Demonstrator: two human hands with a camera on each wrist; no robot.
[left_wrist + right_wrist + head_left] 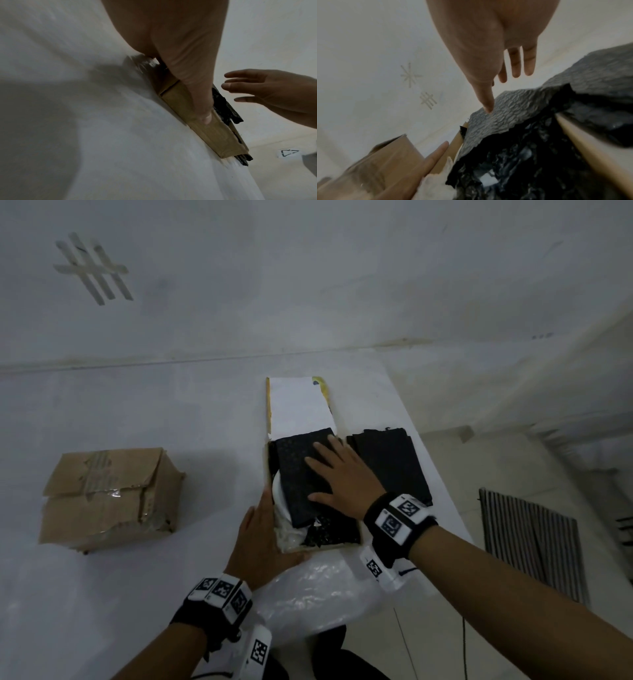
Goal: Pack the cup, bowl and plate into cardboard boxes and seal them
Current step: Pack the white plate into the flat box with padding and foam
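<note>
A flat open cardboard box (266, 463) lies mid-table, its white lid flap (298, 405) folded back. Inside, a black foam sheet (301, 474) covers most of a white plate (279, 494), of which only the left rim shows. My right hand (342, 477) lies flat on the foam, fingers straight and spread. The left hand (260, 539) rests against the box's left wall near the front corner, with a straight finger (197, 94) along the cardboard (214, 135). Neither cup nor bowl is visible.
A taped brown cardboard box (109, 498) stands at the left. A second stack of black foam (390, 463) lies right of the open box, close to the table's right edge. Clear plastic wrap (318, 594) lies at the near edge.
</note>
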